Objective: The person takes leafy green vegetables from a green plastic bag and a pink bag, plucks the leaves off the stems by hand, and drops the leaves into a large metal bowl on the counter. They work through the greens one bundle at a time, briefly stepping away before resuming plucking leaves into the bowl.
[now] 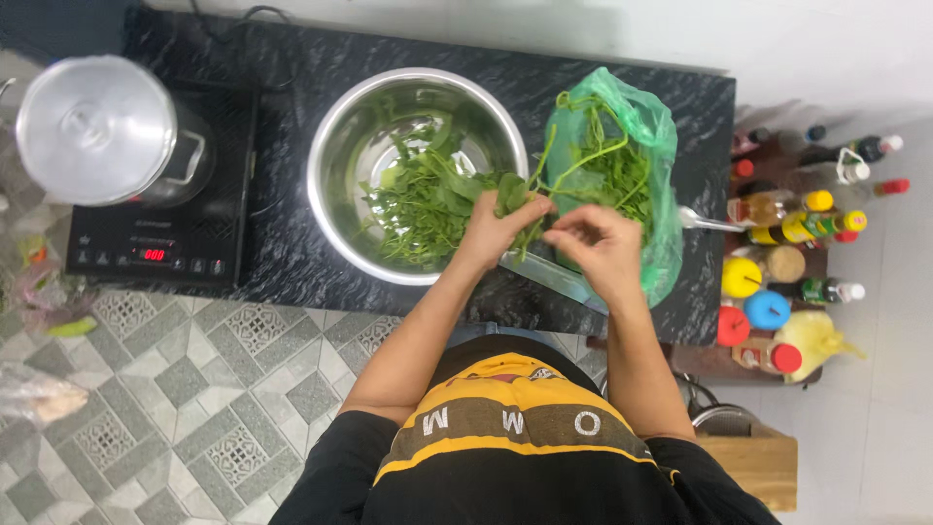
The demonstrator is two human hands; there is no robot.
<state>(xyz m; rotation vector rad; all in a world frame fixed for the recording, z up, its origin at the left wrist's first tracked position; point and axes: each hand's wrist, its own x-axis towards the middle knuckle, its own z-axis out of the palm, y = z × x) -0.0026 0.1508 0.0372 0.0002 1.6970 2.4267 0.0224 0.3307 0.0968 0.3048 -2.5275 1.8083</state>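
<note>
My left hand pinches a leafy green stem at the right rim of a steel bowl, which holds plucked green leaves. My right hand grips the lower end of the same stem, just right of the left hand. Behind both hands a green plastic bag lies open on the black marbled counter, full of long-stemmed greens. A knife blade lies flat on the counter under my right wrist.
A lidded steel pot stands on a black induction cooker at the counter's left end. A spoon handle pokes out beside the bag. Several sauce and oil bottles crowd a low shelf to the right. Patterned floor tiles lie below.
</note>
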